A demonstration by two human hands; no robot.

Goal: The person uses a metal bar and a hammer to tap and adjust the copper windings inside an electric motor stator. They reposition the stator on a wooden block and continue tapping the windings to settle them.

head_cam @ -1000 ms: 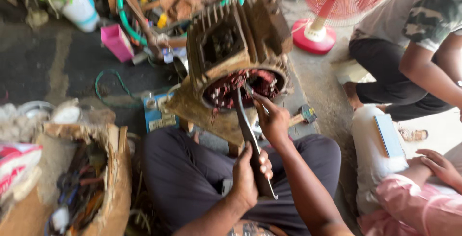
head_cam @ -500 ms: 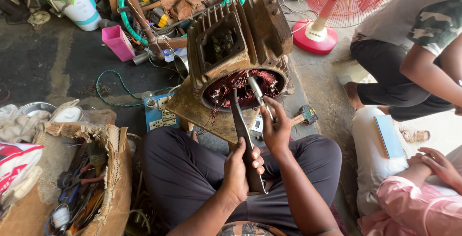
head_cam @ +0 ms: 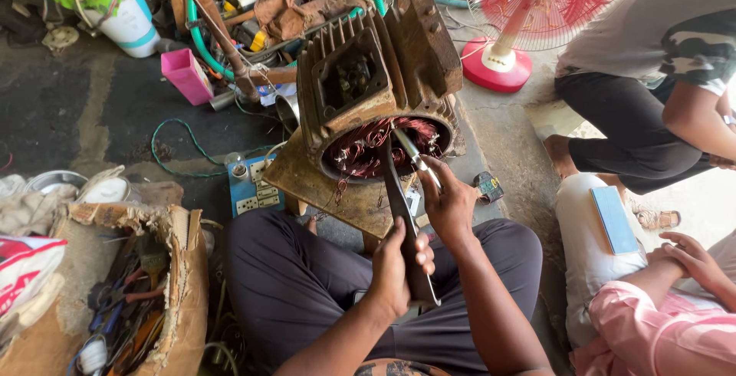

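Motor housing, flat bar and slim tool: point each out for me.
motor housing [head_cam: 360,88], head view, rusty finned side.
flat bar [head_cam: 395,192], head view, mid-blade above left hand.
slim tool [head_cam: 410,150], head view, metal shaft.

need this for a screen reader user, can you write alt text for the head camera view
A seated person's left hand grips a long flat metal bar and the right hand a slim metal tool, both reaching into the copper windings of a rusty motor housing. A pink fan and two other people sit to the right.

The motor housing [head_cam: 376,92] stands on a board [head_cam: 322,184] before the knees, with a fan [head_cam: 537,16] seemingly behind-right.
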